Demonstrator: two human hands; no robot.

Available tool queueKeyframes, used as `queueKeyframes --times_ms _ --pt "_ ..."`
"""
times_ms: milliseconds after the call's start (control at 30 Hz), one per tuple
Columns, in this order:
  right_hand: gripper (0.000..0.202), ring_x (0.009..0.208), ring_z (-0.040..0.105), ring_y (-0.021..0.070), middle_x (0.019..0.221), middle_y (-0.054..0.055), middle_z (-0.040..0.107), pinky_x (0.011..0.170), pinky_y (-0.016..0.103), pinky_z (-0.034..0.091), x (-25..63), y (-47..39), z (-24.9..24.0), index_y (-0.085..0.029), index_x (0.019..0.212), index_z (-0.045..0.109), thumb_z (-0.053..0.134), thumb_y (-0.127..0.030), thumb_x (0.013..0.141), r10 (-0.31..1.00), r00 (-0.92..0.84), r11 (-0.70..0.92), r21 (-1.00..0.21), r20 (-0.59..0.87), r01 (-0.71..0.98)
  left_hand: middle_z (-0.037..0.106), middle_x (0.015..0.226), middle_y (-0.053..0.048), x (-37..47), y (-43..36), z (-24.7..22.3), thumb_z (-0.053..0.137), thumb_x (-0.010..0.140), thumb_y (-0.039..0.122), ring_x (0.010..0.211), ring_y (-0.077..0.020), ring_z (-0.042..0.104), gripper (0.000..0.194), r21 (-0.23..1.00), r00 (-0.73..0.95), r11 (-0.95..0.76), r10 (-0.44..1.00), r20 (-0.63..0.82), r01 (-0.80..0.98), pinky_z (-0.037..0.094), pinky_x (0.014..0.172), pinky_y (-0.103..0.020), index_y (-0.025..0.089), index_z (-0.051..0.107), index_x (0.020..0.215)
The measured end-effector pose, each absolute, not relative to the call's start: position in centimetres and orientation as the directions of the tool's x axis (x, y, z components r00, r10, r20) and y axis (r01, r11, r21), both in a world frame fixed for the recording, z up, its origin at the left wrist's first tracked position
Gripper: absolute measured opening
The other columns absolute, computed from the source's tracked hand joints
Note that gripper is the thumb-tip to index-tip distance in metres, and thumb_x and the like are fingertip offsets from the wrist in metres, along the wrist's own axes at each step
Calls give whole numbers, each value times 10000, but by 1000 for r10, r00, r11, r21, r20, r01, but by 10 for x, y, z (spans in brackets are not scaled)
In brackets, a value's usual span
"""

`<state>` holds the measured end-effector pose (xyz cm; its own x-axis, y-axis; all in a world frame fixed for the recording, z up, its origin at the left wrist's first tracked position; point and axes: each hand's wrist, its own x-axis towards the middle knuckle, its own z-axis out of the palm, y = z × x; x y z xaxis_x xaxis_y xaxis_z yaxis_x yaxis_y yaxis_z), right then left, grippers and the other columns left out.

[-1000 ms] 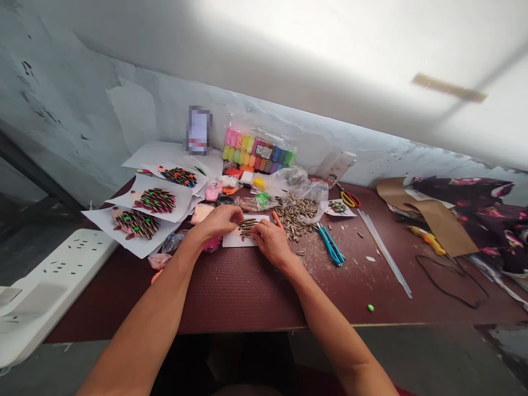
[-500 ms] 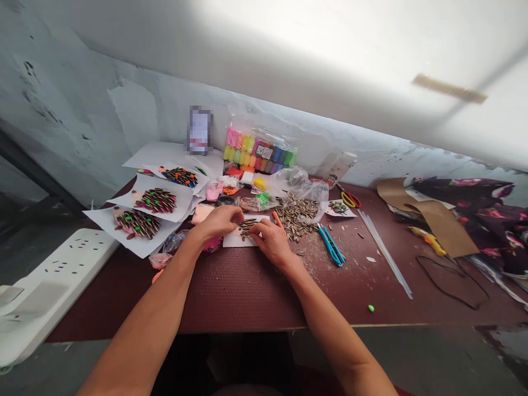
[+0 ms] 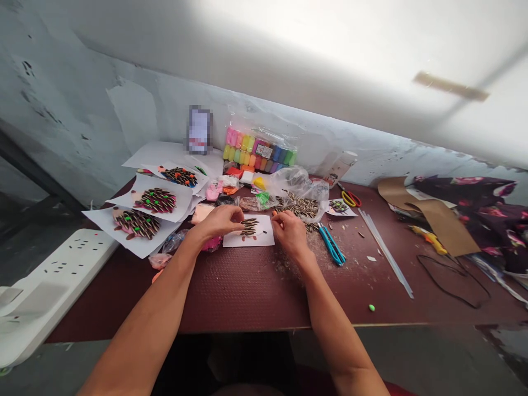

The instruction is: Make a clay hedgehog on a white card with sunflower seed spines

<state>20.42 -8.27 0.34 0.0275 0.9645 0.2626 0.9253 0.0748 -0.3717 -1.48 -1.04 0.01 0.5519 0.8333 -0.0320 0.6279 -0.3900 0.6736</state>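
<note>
A white card lies on the dark red table, bearing a hedgehog shape with striped seeds standing in it. My left hand is at the card's left edge, thumb and fingers pressed together; anything between them is too small to make out. Just beyond the card's right edge, my right hand has its fingertips pinched, their contents hidden. Behind that hand lies a pile of striped seeds, with a blue cutter to its right.
Finished-looking hedgehog sheets overlap at the left beside a white power strip. Coloured clay packs lean on the wall. Scissors, clear sticks and a yellow glue gun lie at the right.
My right hand has moved right, off the hedgehog shape to beside the seed pile, uncovering more of the card. My left hand has hardly moved.
</note>
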Motion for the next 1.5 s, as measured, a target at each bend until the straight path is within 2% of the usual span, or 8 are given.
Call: queueKeyframes --times_ms 167,300,500,667,900,1033,1333,1500 --pt "141 766 599 141 852 24 680 691 237 383 212 -81 8 -209 845 743 605 -201 870 990 -2 54 -360 142 931 703 862 -45 -13 -12 1 681 689 384 792 -198 618 232 678 541 -380 840 -31 629 432 677 -290 190 664 814" --pt "106 797 621 154 885 27 711 712 247 400 207 -82 6 -219 839 751 646 -202 838 997 -39 62 -349 72 935 704 854 -42 -12 -12 0 679 685 359 781 -194 613 211 648 533 -388 846 -33 656 421 658 -287 189 669 808" --pt "112 895 648 178 979 46 732 751 255 417 197 -85 6 -213 875 746 637 -195 853 996 -84 86 -306 20 948 699 847 -43 -11 -12 1 666 684 350 773 -198 610 206 628 531 -399 847 -27 668 416 654 -290 190 680 813" --pt "134 897 655 179 986 62 733 735 250 414 193 -85 9 -201 881 730 597 -186 877 997 -81 74 -260 -14 963 701 862 -43 -12 -11 0 666 687 368 790 -202 614 244 646 540 -398 841 -27 652 423 678 -290 180 688 841" --pt "110 873 642 173 964 52 726 719 251 392 197 -84 7 -197 899 712 605 -195 874 996 -87 80 -285 -14 955 712 873 -45 -14 -9 -1 618 713 350 800 -204 628 248 656 558 -411 830 -19 634 442 690 -281 176 692 875" --pt "129 855 637 170 947 46 730 709 253 378 200 -84 8 -197 931 704 582 -201 891 999 -31 33 -295 11 955 727 899 -56 -14 -8 -2 543 732 239 830 -200 644 241 651 555 -415 832 -12 635 460 736 -280 174 702 902" --pt "211 962 632 179 1061 65 718 765 243 371 199 -86 16 -200 1010 715 515 -215 944 999 40 -44 -210 -27 977 739 902 -57 -13 -6 -5 500 752 158 828 -197 653 276 628 551 -440 834 23 641 477 778 -287 172 716 923" --pt "303 928 619 177 1077 81 681 728 248 379 204 -85 15 -218 1095 712 430 -272 999 980 189 -179 -150 56 972 725 911 -72 -12 -4 -8 467 759 120 854 -205 646 308 587 516 -469 851 99 660 483 817 -305 153 717 936"
